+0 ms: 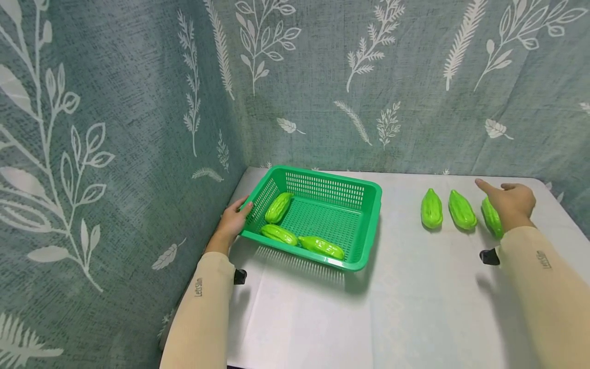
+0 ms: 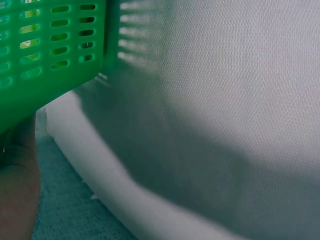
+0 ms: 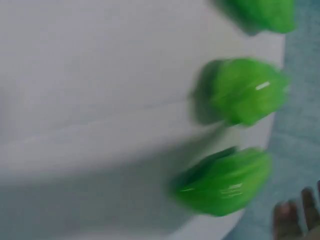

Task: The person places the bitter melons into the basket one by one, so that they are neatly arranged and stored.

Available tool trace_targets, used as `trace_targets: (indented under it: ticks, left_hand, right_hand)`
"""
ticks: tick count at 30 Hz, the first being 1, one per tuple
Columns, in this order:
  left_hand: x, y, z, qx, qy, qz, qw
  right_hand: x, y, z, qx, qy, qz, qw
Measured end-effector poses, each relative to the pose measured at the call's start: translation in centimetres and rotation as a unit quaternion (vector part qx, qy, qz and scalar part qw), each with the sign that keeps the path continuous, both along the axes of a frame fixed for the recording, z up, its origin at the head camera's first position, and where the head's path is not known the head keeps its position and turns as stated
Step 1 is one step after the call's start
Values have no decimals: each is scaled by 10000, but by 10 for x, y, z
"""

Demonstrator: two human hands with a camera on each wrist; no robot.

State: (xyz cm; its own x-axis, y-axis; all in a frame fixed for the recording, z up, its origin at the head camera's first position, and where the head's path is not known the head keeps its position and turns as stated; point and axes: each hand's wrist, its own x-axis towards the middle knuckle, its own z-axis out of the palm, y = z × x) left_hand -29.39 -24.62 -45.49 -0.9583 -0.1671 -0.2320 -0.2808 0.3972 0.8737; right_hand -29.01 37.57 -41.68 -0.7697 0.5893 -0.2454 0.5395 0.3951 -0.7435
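My left hand (image 1: 232,221) grips the left rim of a green plastic basket (image 1: 371,225), thumb on the rim's inner side. Three bright green, ridged bitter melons lie inside: one (image 1: 278,207) along the left wall, another (image 1: 279,234) in the near left corner, and a third (image 1: 321,246) along the near wall. My right hand (image 1: 512,202) hovers above the rightmost bitter melon (image 1: 491,218) on the table, partly covering it in the head view. Its fingers look apart from that melon (image 3: 227,182) in the right wrist view, which is blurred.
Two more bitter melons stand in a row left of my right hand, a middle one (image 1: 462,210) and a left one (image 1: 432,209). A white cloth covers the table (image 1: 405,307). Leaf-patterned grey-green curtains (image 1: 318,118) hang behind and at the left.
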Motion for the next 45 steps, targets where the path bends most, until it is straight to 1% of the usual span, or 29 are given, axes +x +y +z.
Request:
trace_targets:
  ticks: [3, 5, 8, 13, 17, 20, 24, 30, 33, 36, 39, 41, 45]
  left_hand:
    - [1, 0, 1, -1, -8, -7, 10000]
    - [1, 0, 1, -16, -8, -5, 10000]
    - [2, 0, 2, -27, -9, -14, 10000]
    - [2, -1, 3, -8, -8, 52, 10000]
    - [2, -2, 2, -4, -1, 99, 10000]
    - [2, -3, 3, -42, 5, 116, 9999]
    - [2, -2, 3, -69, 31, 99, 9999]
    - [2, 2, 3, 18, 64, 81, 9999]
    - [2, 3, 3, -8, 62, 58, 10000]
    - [2, 2, 4, 1, 62, 34, 10000]
    - [2, 2, 4, 43, 52, 4, 10000]
    - [2, 2, 3, 65, 49, 6, 10000]
    - [3, 0, 2, 67, 50, 64, 9999]
  right_hand:
    - [-7, -13, 14, 233, 71, 81, 9997]
    - [-13, -21, 20, 418, 116, 216, 9988]
    - [-21, -35, 27, 466, 223, 388, 9979]
    - [-35, -63, 39, 486, 493, 872, 9938]
    - [-46, -98, 53, 532, 836, 1361, 9857]
    - [-54, -128, 63, 540, 1092, 1752, 9770]
    - [-60, -164, 70, 494, 1270, 2238, 9651]
    - [-62, -206, 69, 438, 1471, 2813, 9473]
    - [-63, -225, 67, 404, 1461, 3052, 9401]
    - [-62, -242, 63, 348, 1260, 3292, 9352]
    - [-61, -257, 56, 311, 956, 3615, 9270]
    - [-59, -266, 50, 345, 764, 3855, 9189]
    - [-51, -280, 39, 506, 417, 4353, 8979]
